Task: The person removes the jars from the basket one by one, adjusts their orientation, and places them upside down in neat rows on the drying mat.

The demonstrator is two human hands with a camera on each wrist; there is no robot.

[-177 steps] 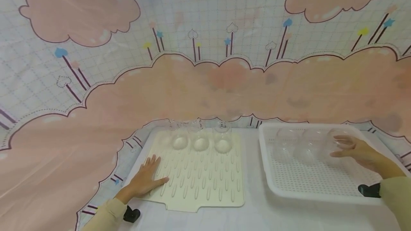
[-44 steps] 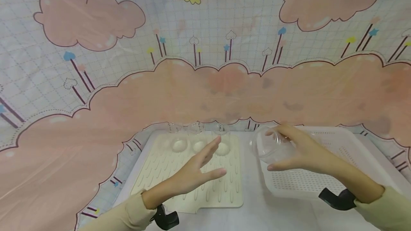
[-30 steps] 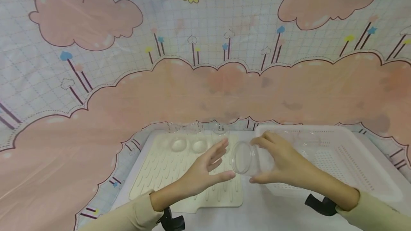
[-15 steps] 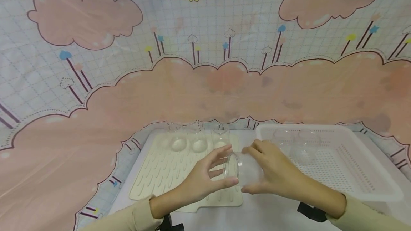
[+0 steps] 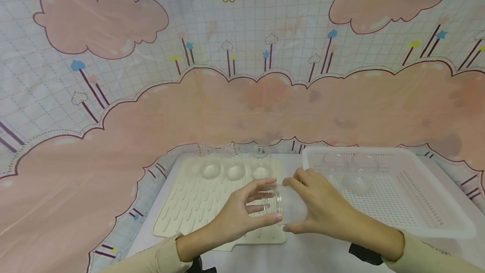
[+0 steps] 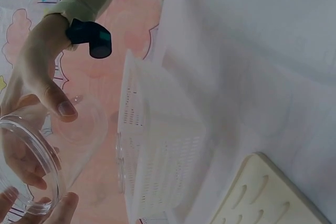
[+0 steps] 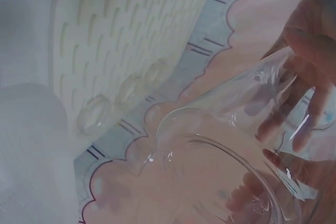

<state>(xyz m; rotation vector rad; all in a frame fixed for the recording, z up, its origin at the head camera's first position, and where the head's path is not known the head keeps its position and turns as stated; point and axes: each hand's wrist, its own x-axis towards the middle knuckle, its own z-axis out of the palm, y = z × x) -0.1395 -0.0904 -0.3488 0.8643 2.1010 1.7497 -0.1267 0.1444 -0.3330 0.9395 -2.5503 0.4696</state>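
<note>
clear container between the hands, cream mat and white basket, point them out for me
clear container [image 5: 294,206], head view, on its side wall
cream mat [image 5: 193,201], head view, on its bare ridged surface
white basket [image 5: 419,197], head view, on its slotted inner wall

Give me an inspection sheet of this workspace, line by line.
Surface: white table; cream ribbed mat at left, white perforated basket at right.
Job's things: one clear vessel held on its side, rim toward the left; three clear vessels in a row at the mat's far end; at least two clear vessels in the basket.
Clutter: nothing seen.
Hands: left hand holds the rim end; right hand grips the other end; black device on each wrist.
Cables: nothing seen.
Surroundings: printed backdrop with pink clouds.
</note>
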